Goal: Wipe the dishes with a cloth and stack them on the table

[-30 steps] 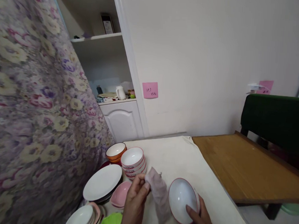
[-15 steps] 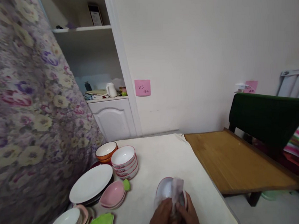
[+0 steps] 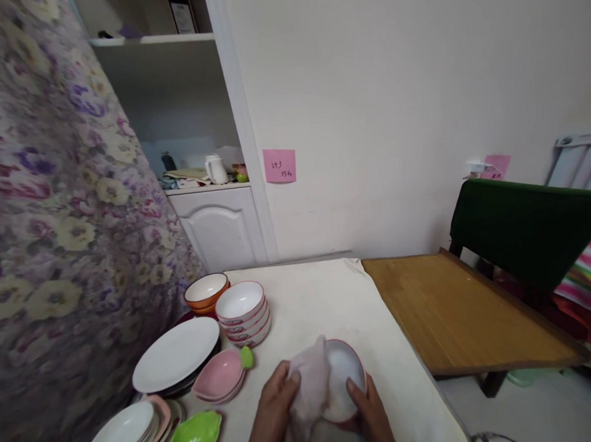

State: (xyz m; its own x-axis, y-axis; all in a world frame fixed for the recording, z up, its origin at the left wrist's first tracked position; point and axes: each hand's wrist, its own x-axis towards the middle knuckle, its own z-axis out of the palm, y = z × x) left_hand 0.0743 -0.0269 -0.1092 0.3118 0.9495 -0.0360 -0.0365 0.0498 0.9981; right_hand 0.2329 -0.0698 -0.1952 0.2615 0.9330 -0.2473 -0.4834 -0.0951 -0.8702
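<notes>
Near the front of the table I hold a white bowl [image 3: 344, 377] with a red rim, tilted so that its inside faces me. My right hand [image 3: 371, 409] grips its right side, thumb over the rim and fingers behind. A pale pink cloth [image 3: 310, 380] is bunched in my left hand [image 3: 277, 400], with the thumb on top of it. The cloth overlaps the bowl's left side, and its lower end hangs down below. The fingers of my left hand under the cloth are hidden.
Left on the white tablecloth [image 3: 315, 295] stand red-rimmed bowls [image 3: 243, 304], orange bowls [image 3: 206, 292], white plates [image 3: 177, 354], pink leaf-shaped dishes [image 3: 220, 375], small white dishes [image 3: 125, 427] and a green dish [image 3: 195, 435]. A wooden table [image 3: 450, 317] adjoins on the right.
My left hand has moved left, away from my right hand, drawing the cloth out over the bowl's left side. The bowl has turned and shifted slightly right.
</notes>
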